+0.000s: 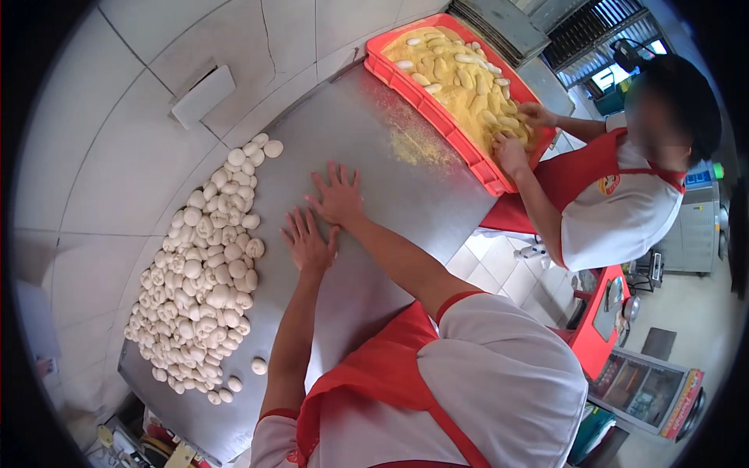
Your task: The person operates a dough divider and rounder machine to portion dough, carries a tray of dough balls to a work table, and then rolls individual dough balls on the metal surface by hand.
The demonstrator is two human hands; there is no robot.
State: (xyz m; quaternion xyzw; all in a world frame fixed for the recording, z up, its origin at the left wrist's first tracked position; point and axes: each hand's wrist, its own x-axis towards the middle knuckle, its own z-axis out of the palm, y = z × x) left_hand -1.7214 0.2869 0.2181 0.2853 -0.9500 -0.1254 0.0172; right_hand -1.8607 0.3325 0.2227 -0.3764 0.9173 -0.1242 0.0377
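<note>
Both my hands rest on a grey metal table [374, 203], fingers spread. My left hand [308, 243] lies palm down, open, with its thumb near my right hand [339, 199], which is also flat and open, a little farther away. Neither holds anything. Left of them, a big heap of small round pieces of white dough [207, 269] lies along the wall. One single dough ball [259, 365] sits apart from the heap, near my left forearm.
A red crate [449, 132] of yellow crumbs and pale dough pieces stands at the far right of the table. A co-worker [616, 179] in a red apron has both hands in it. Yellow crumbs [421, 148] are scattered beside it. A tiled wall [156, 140] borders the left side.
</note>
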